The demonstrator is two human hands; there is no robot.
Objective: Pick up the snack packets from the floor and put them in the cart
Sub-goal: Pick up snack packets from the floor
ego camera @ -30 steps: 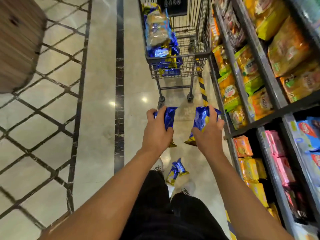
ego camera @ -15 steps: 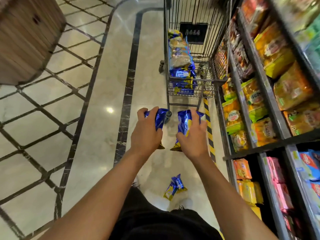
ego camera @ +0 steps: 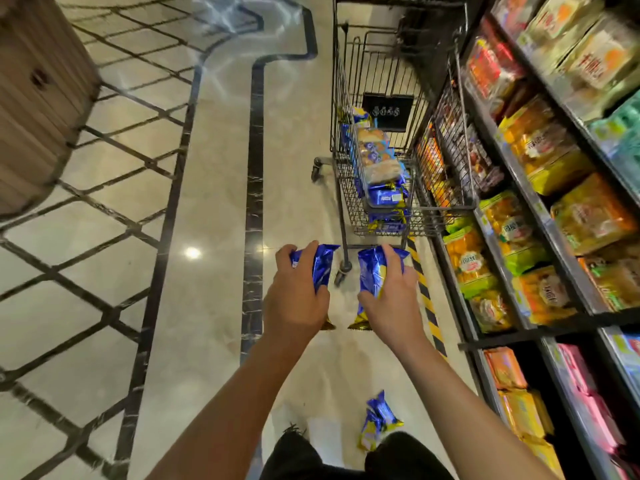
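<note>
Left hand (ego camera: 294, 299) and right hand (ego camera: 391, 303) each grip a blue packet; wire cart (ego camera: 349, 133) at one o'clock; another packet (ego camera: 379, 419) on floor (ego camera: 207, 271).

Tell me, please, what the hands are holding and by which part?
Each grips one blue snack packet around its middle: the left hand the left packet, the right hand the right packet.

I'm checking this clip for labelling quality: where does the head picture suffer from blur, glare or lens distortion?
Head view: motion smear streaks the floor at the top; a ceiling light glares off the tiles; the wide lens bows the shelves and the cart; pack lettering is unreadable. The left hand, the right hand and their blue packets stay fairly sharp.
</note>
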